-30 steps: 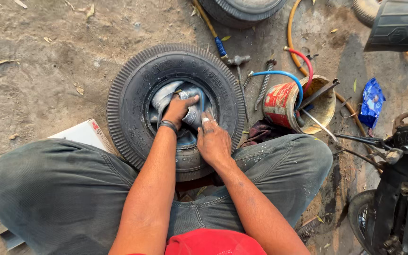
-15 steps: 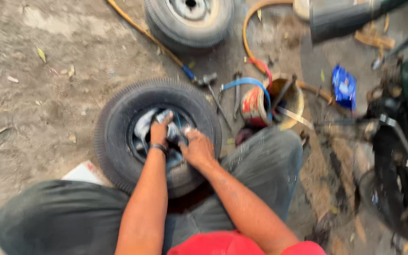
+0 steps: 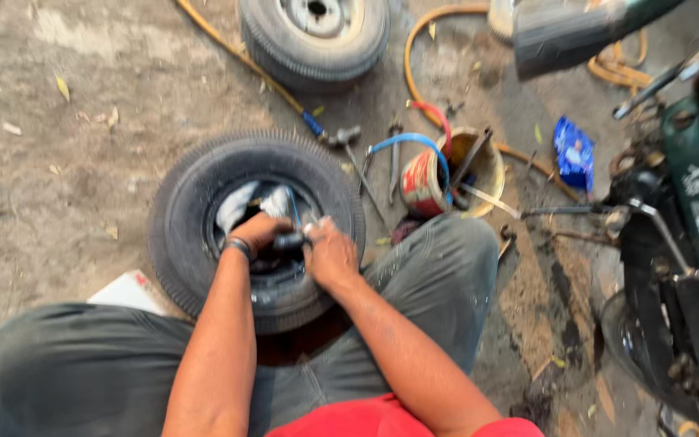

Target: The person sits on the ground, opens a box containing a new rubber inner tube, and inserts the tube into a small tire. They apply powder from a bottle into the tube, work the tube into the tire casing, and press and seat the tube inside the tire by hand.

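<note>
Left hand (image 3: 259, 232) and right hand (image 3: 329, 255) crowd inside the tyre (image 3: 184, 235) rim opening.

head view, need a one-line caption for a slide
Both hands, left and right, work inside a black tyre on the dirt ground.

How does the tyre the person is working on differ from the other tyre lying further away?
The near tyre lies between the person's knees, both hands, left hand and right hand, inside its open centre. The far tyre lies untouched, a pale wheel rim filling its centre. Both are black, treaded and flat on the ground.
</note>
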### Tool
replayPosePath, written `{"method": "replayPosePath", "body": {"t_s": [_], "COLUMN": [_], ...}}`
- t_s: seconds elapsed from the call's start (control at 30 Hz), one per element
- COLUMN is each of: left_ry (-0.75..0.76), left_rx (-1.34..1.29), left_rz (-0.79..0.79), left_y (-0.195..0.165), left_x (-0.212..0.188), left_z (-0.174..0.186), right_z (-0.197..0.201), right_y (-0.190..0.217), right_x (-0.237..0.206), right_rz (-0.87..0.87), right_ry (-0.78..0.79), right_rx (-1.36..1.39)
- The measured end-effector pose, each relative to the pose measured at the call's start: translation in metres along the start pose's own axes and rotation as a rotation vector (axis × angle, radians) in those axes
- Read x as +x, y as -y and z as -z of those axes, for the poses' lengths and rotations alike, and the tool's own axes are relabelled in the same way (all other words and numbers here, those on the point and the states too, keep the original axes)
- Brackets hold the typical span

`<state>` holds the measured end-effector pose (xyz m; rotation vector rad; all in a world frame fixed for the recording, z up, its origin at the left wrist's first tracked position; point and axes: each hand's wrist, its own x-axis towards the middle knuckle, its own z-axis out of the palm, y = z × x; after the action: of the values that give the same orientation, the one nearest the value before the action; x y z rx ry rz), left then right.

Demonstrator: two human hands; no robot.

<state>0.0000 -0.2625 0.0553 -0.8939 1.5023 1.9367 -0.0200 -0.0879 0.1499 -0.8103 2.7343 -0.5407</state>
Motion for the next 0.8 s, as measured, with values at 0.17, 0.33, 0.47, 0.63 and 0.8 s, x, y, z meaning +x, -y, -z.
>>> {"method": "replayPosePath", "body": {"t_s": [0.17, 0.33, 0.47, 0.63, 0.8], "left_ry": [-0.078, -0.2, -0.449, -0.795, -0.894], "left_rx": [-0.091, -0.344, -0.106, -0.3, -0.374], "left_rz": [-0.19, -0.347, -0.579, -0.572, -0.549], "left_y": [-0.004, -0.009, -0.013, -0.011, -0.012], "left_x": [0.015, 0.016, 0.027, 0.056, 0.062], "left_z": [0.001, -0.008, -0.012, -0.032, -0.045], "right_z": [-0.003, -0.007, -0.023, -0.046, -0.032], "right_y": [0.005, 0.017, 0.016, -0.003, -0.022], "right_x": [0.009, 0.026, 0.047, 0.052, 0.042], "right_rz": [-0.059, -0.087, -0.07, -0.079, -0.081], "right_ry": [0.268, 0.246, 0.2, 0.143, -0.173], "right_rx": [-0.021, 0.006, -0.069, 0.041, 0.118]}}
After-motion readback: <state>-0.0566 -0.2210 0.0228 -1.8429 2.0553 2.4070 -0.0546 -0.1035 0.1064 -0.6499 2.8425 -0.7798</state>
